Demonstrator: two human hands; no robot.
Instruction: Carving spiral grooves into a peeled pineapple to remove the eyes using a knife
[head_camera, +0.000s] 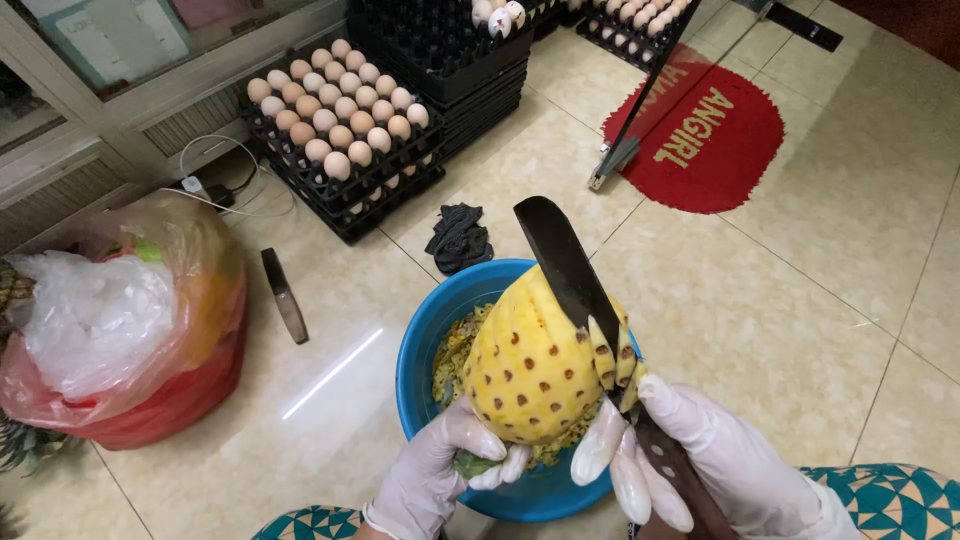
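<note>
A peeled yellow pineapple (528, 370), dotted with brown eyes, is held upright over a blue basin (425, 340) of peelings on the tiled floor (780, 300). The gloved left hand (440, 470) grasps its base from below. The gloved right hand (690, 450) is clenched around the handle of a long dark knife (565, 265), whose blade lies against the pineapple's right side beside a partly cut strip. Good cutting here likely means shallow angled strokes, fingers clear below. Behind the basin lie a dark cloth (458, 237) and stacked egg trays (340, 130); left of it, a red bag (130, 330).
</note>
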